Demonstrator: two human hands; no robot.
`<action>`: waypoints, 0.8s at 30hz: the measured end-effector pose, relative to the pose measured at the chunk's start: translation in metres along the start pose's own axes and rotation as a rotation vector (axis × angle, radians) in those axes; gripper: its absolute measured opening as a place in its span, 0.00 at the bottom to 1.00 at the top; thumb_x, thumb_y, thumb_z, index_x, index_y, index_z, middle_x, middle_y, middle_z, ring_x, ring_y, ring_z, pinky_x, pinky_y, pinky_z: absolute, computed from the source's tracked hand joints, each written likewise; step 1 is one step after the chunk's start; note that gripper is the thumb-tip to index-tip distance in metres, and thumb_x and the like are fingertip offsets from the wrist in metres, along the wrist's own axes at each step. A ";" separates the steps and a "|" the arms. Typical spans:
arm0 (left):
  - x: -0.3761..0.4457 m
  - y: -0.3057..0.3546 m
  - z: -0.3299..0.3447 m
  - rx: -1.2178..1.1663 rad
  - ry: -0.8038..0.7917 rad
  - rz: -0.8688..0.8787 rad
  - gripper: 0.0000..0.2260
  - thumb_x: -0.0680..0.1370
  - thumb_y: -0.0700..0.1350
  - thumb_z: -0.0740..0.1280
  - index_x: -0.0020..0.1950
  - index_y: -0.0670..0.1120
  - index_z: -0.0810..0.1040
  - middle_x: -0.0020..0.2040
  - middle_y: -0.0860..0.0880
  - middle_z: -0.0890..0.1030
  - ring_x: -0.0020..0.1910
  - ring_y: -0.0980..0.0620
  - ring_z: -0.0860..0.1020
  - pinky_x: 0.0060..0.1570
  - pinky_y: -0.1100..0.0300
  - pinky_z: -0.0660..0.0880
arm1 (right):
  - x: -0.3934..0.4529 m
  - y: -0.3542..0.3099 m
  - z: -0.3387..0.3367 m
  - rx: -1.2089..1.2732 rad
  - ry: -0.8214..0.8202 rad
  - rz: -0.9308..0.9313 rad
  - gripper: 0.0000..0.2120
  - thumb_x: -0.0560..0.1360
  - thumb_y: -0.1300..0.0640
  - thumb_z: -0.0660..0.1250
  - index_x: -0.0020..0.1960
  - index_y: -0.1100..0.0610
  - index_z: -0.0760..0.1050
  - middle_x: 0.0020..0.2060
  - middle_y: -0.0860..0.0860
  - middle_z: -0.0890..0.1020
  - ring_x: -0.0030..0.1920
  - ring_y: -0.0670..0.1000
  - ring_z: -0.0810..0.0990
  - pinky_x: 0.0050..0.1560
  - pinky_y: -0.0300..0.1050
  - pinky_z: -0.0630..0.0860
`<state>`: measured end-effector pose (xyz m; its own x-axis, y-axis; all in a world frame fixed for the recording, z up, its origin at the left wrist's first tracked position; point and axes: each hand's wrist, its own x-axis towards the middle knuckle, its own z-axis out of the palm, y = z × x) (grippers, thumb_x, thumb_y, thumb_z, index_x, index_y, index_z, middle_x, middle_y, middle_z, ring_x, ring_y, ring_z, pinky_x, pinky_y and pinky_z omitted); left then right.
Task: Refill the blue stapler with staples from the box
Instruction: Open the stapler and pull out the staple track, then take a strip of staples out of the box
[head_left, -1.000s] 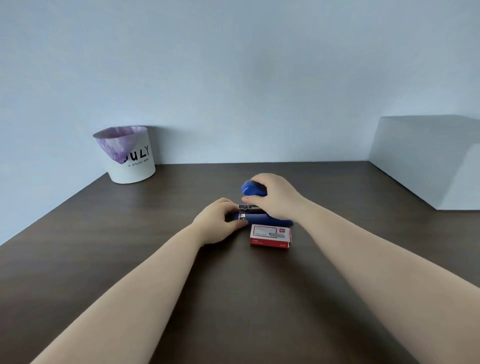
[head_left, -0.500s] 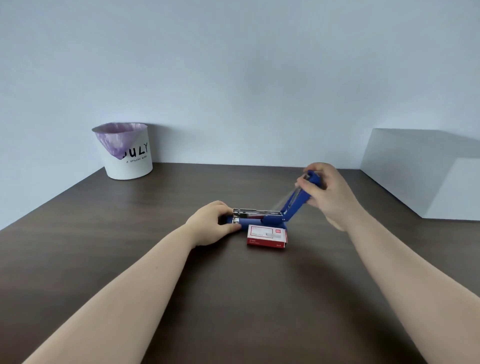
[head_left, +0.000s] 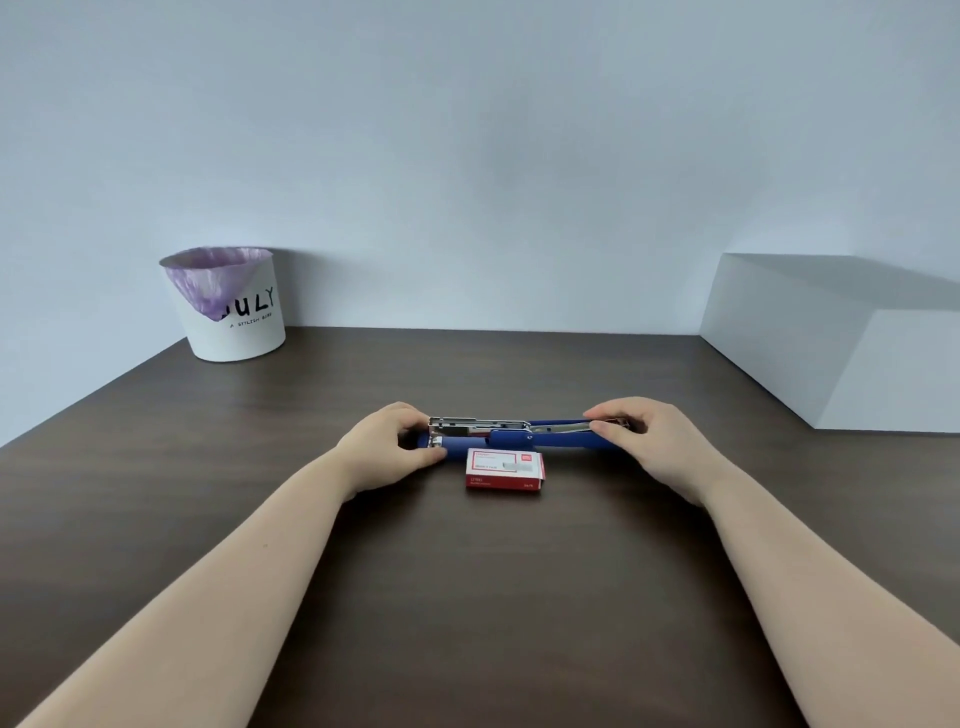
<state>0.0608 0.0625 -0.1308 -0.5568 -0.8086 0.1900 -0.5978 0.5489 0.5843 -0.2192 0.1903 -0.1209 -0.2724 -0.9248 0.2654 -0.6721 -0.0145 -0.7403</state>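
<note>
The blue stapler (head_left: 511, 439) lies on the dark wooden table (head_left: 467, 597), swung fully open and flat, its metal staple channel facing up on the left half. My left hand (head_left: 387, 449) grips the stapler's left end, at the base. My right hand (head_left: 641, 439) pinches the tip of the folded-back top arm at the right end. The red and white box of staples (head_left: 505, 469) sits shut on the table just in front of the stapler, between my hands and touching neither.
A white bin (head_left: 228, 304) lined with a purple bag stands at the back left against the wall. A white block (head_left: 836, 338) borders the table's right side. The table's left edge runs diagonally at the left.
My right hand has swung the stapler's top arm up, over to the right and down flat on the table. My left hand has kept hold of the base. The box has not moved.
</note>
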 end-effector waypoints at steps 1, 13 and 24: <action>0.000 0.001 -0.001 -0.011 -0.001 0.001 0.09 0.71 0.49 0.72 0.39 0.60 0.73 0.47 0.55 0.76 0.46 0.54 0.73 0.50 0.61 0.67 | 0.000 0.000 0.000 -0.002 0.002 -0.002 0.08 0.75 0.54 0.67 0.53 0.50 0.81 0.48 0.42 0.81 0.49 0.36 0.76 0.46 0.27 0.67; -0.018 0.009 -0.003 -0.097 0.299 0.111 0.17 0.70 0.48 0.74 0.57 0.55 0.77 0.46 0.54 0.76 0.45 0.58 0.74 0.44 0.72 0.68 | 0.003 -0.012 0.003 -0.077 0.128 -0.043 0.09 0.75 0.53 0.66 0.54 0.54 0.80 0.48 0.47 0.81 0.45 0.42 0.77 0.46 0.31 0.68; -0.017 0.028 0.005 0.113 -0.075 0.129 0.25 0.61 0.64 0.74 0.56 0.61 0.77 0.32 0.56 0.75 0.30 0.63 0.72 0.36 0.63 0.70 | -0.013 -0.044 0.018 -0.266 -0.316 -0.101 0.20 0.64 0.42 0.75 0.54 0.45 0.78 0.33 0.44 0.77 0.30 0.37 0.73 0.37 0.34 0.68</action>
<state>0.0508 0.0930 -0.1219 -0.6720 -0.7140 0.1964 -0.5770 0.6711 0.4655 -0.1735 0.1964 -0.1036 0.0005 -0.9954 0.0956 -0.8503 -0.0507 -0.5238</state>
